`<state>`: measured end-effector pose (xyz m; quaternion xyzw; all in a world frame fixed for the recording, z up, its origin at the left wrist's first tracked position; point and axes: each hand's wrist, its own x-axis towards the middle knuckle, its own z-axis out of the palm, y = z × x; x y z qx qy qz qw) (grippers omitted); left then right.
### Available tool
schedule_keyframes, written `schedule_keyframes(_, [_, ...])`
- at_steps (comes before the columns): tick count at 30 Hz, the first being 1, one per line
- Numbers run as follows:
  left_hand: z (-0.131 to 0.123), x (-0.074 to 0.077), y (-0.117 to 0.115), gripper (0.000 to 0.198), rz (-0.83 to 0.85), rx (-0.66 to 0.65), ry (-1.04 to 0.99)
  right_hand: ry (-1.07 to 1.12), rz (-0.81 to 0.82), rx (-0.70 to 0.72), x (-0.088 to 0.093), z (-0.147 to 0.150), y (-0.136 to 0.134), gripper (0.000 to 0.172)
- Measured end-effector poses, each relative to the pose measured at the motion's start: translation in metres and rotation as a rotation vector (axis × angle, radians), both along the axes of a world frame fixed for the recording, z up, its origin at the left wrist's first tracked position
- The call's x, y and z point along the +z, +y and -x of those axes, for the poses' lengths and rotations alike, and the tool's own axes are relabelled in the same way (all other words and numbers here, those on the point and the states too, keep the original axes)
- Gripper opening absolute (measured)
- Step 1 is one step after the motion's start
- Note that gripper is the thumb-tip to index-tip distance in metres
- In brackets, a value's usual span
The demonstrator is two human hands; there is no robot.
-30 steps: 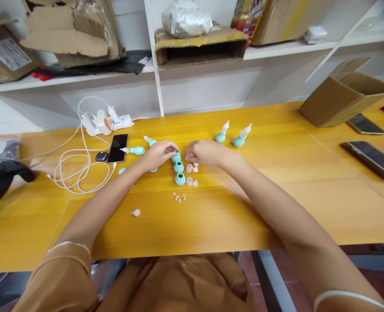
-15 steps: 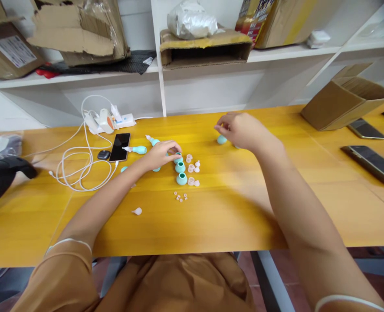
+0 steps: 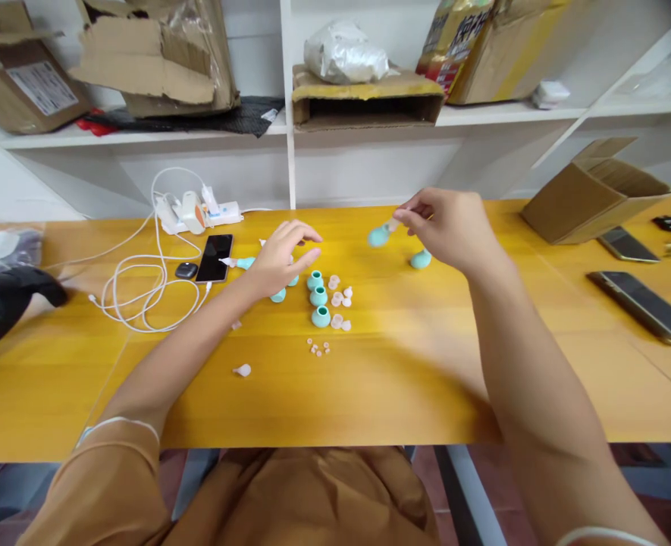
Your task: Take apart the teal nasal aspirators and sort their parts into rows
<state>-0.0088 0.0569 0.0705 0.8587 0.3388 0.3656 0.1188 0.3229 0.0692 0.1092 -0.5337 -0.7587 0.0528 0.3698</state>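
Observation:
My right hand point(image 3: 452, 227) pinches the clear tip of a small teal bulb aspirator point(image 3: 378, 236) and holds it just above the yellow table point(image 3: 415, 371). A second assembled teal aspirator point(image 3: 420, 260) lies on the table under that hand. My left hand point(image 3: 281, 256) hovers with fingers loosely spread over teal parts beside a column of three open teal bulbs point(image 3: 318, 297). Small clear pink caps point(image 3: 340, 296) lie right of the bulbs, and tinier pink pieces point(image 3: 318, 348) lie below them. One loose clear tip point(image 3: 240, 370) sits nearer me.
A black phone point(image 3: 217, 257), an earbud case point(image 3: 186, 270), white cables point(image 3: 136, 292) and a power strip point(image 3: 195, 213) lie at the left. An open cardboard box point(image 3: 594, 189) and two phones point(image 3: 645, 303) are at the right. Shelves with boxes stand behind.
My right hand left the pink caps, reached to the far aspirators and lifted one by its tip. My left hand let go of the top teal bulb and opened.

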Motion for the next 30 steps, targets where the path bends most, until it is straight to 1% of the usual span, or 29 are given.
schedule_keyframes(2, [-0.003, 0.017, -0.016, 0.036, -0.032, -0.03, 0.05, 0.195, 0.092, 0.129, 0.007, 0.02, -0.028, 0.031])
schedule_keyframes(3, [-0.004, 0.025, -0.025, 0.044, -0.016, -0.063, 0.072, 0.294, 0.161, 0.225, 0.006, 0.032, -0.042, 0.034])
schedule_keyframes(5, [-0.008, 0.035, -0.041, 0.053, 0.085, -0.138, 0.101, 0.442, 0.273, 0.401, -0.006, 0.054, -0.066, 0.039])
schedule_keyframes(7, [-0.01, 0.038, -0.054, 0.051, 0.257, -0.214, 0.186, 0.567, 0.342, 0.501, -0.026, 0.072, -0.085, 0.04])
schedule_keyframes(9, [-0.011, 0.033, -0.063, 0.044, 0.396, -0.258, 0.27, 0.67, 0.407, 0.556, -0.048, 0.081, -0.097, 0.039])
schedule_keyframes(12, [-0.011, 0.017, -0.072, 0.03, 0.488, -0.301, 0.289, 0.731, 0.469, 0.638, -0.078, 0.084, -0.103, 0.036])
schedule_keyframes(15, [-0.007, 0.004, -0.08, 0.023, 0.563, -0.325, 0.319, 0.793, 0.529, 0.728, -0.098, 0.081, -0.103, 0.037])
schedule_keyframes(17, [-0.004, 0.0, -0.083, 0.02, 0.612, -0.342, 0.384, 0.807, 0.582, 0.79, -0.108, 0.081, -0.104, 0.036])
schedule_keyframes(20, [0.0, -0.001, -0.086, 0.017, 0.626, -0.392, 0.511, 0.811, 0.666, 0.858, -0.116, 0.079, -0.107, 0.036])
schedule_keyframes(23, [0.003, -0.002, -0.086, 0.017, 0.605, -0.451, 0.561, 0.829, 0.732, 0.859, -0.119, 0.076, -0.107, 0.039])
schedule_keyframes(26, [0.005, -0.008, -0.086, 0.013, 0.531, -0.481, 0.552, 0.801, 0.74, 0.834, -0.118, 0.071, -0.105, 0.041])
schedule_keyframes(30, [0.003, -0.019, -0.086, 0.011, 0.407, -0.471, 0.59, 0.74, 0.707, 0.803, -0.113, 0.065, -0.102, 0.041])
